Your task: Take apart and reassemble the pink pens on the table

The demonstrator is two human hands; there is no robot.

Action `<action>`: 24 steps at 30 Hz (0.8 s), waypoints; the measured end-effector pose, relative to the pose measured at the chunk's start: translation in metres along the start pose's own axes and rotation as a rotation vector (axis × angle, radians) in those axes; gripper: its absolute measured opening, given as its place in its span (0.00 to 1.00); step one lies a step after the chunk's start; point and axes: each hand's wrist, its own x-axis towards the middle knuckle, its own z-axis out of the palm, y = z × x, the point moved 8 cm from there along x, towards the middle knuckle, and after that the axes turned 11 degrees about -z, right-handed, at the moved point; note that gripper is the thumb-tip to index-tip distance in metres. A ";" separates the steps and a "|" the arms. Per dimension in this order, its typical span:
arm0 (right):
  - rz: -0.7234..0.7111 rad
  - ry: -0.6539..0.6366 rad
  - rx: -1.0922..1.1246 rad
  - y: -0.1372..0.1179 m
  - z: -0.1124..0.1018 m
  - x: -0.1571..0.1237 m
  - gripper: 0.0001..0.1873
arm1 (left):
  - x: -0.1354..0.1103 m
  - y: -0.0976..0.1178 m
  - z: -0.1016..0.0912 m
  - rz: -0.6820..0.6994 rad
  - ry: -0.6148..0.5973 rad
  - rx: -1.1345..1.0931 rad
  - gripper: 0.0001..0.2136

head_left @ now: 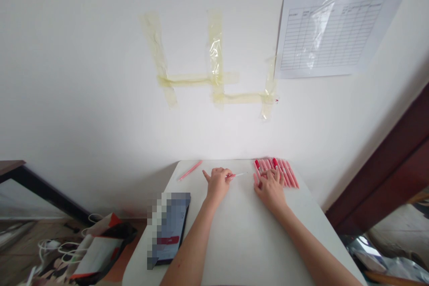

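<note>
My left hand (217, 183) rests on the small white table (241, 232) with its fingers pinched on a thin pen refill (238, 174) that points right. My right hand (271, 186) lies over a row of several pink pens (284, 170) at the table's far right, fingers flat on them. A single pink pen (190, 170) lies alone at the far left of the table.
A dark phone (169, 228) lies at the table's left edge. The white wall behind carries strips of yellowed tape (214, 58) and a printed form (331, 31). Cables and clutter (83, 250) sit on the floor at left; a dark wooden frame (389, 174) stands at right.
</note>
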 end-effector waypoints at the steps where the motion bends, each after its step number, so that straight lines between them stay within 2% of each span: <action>1: 0.002 -0.007 0.003 0.000 0.000 0.000 0.10 | 0.000 0.000 0.000 0.005 0.007 -0.003 0.04; 16: 0.041 -0.067 0.000 0.002 0.003 -0.001 0.13 | 0.000 0.000 -0.001 0.016 0.020 -0.001 0.04; 24: 0.097 -0.173 0.004 0.002 0.003 0.001 0.13 | 0.000 0.000 0.001 0.009 0.012 -0.005 0.04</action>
